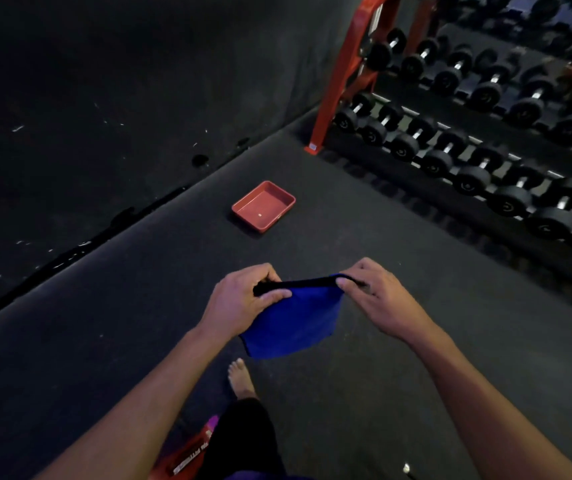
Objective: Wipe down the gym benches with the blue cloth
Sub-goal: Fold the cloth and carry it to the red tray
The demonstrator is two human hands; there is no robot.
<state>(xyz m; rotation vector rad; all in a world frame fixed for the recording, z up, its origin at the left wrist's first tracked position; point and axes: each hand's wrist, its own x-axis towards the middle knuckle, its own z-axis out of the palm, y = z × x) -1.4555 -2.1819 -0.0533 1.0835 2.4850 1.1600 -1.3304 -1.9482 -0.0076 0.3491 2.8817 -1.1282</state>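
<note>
Cloth readied in 2 hands, no bench in view

The left hand (243, 299) and right hand (374, 296) each pinch a top corner of the blue cloth (295, 317), which hangs folded between them above the floor (416, 341) (a red tray (263, 206) lies beyond). Probably preparation; wiping next calls for reaching a bench.

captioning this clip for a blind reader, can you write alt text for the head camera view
Seen from above, a person's left hand and right hand hold a blue cloth by its top edge over a dark gym floor. A red tray lies on the floor ahead, with a red rack of dumbbells to the right and one bare foot below.
</note>
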